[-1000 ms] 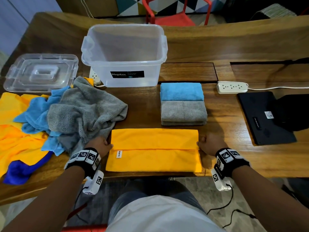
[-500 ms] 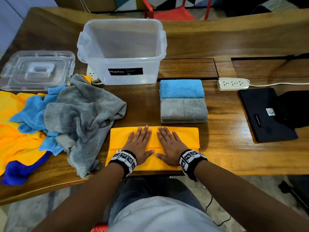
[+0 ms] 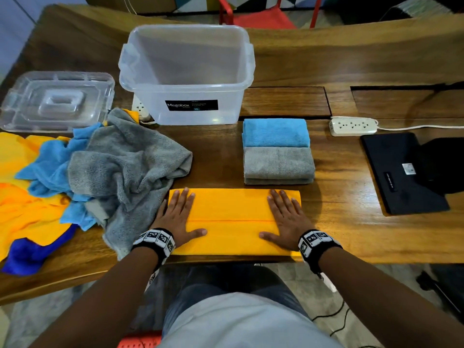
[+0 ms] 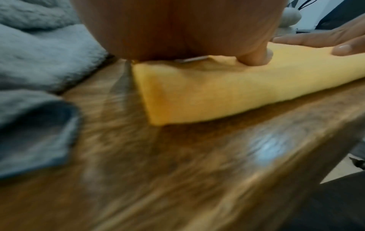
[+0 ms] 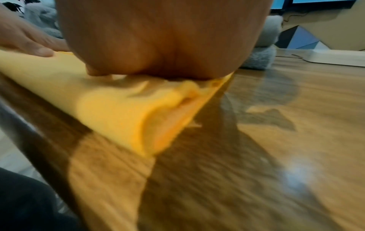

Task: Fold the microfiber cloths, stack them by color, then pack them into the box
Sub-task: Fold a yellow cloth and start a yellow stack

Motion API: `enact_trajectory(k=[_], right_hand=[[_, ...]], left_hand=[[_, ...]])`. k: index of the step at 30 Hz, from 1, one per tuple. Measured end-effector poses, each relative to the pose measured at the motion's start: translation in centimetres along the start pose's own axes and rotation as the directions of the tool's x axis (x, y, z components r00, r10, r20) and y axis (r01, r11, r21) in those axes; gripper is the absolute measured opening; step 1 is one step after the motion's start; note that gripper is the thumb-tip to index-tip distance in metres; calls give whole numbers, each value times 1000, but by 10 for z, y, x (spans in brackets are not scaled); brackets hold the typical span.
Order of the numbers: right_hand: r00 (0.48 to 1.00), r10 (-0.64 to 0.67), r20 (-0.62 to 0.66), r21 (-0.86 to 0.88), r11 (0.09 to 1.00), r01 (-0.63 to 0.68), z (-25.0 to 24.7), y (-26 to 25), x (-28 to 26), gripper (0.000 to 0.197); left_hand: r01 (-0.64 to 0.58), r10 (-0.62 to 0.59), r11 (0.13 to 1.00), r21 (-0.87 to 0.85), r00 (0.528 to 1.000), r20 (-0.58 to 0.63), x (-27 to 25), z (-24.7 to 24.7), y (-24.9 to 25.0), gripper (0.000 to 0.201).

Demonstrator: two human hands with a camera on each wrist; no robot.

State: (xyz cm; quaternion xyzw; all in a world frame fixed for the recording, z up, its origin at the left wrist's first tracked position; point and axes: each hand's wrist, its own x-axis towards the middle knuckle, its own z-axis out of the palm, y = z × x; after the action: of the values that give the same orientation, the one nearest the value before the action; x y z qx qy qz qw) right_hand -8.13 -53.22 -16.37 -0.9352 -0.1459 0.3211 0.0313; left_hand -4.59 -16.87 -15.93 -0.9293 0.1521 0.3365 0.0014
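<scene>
**Both palms flat on the yellow strip, one at each end**

Head view shows the yellow cloth (image 3: 233, 222) folded into a long band at the near edge of the wooden table (image 3: 351, 234), its long axis running left to right in front of the person. The left hand (image 3: 177, 218) lies flat on the band's left end and the right hand (image 3: 286, 219) flat on its right end, fingers straight and spread, pressing down and gripping nothing. A fold seam runs lengthwise between them.

The coming fold, as I judge it, turns on that axis: one short end has to travel over to the other, and each hand already sits on its own end, so either could lift. The right wrist view shows the right end with layers gaping slightly, so it may need pinching together first.

Beyond the yellow cloth, touching each other, sit a folded grey cloth (image 3: 278, 167) and behind it a folded blue cloth (image 3: 275, 133). To the yellow cloth's left lies the unfolded heap (image 3: 113, 172) of grey, blue and yellow. Farther back stands the clear box (image 3: 187, 71), nothing in it, its lid (image 3: 56, 100) off to the left. Right of the yellow cloth are a power strip (image 3: 352, 125) and a black pad (image 3: 401, 172). A red chair (image 3: 263, 18) stands behind the table.
</scene>
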Motion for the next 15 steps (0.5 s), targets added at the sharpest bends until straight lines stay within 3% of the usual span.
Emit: enact_trajectory(k=[15], right_hand=[[989,105,104,-41,994,-101,-6,8,-8,114]], left_hand=[[31,-30,999,-11,996,88,-1,-7,-12,117]])
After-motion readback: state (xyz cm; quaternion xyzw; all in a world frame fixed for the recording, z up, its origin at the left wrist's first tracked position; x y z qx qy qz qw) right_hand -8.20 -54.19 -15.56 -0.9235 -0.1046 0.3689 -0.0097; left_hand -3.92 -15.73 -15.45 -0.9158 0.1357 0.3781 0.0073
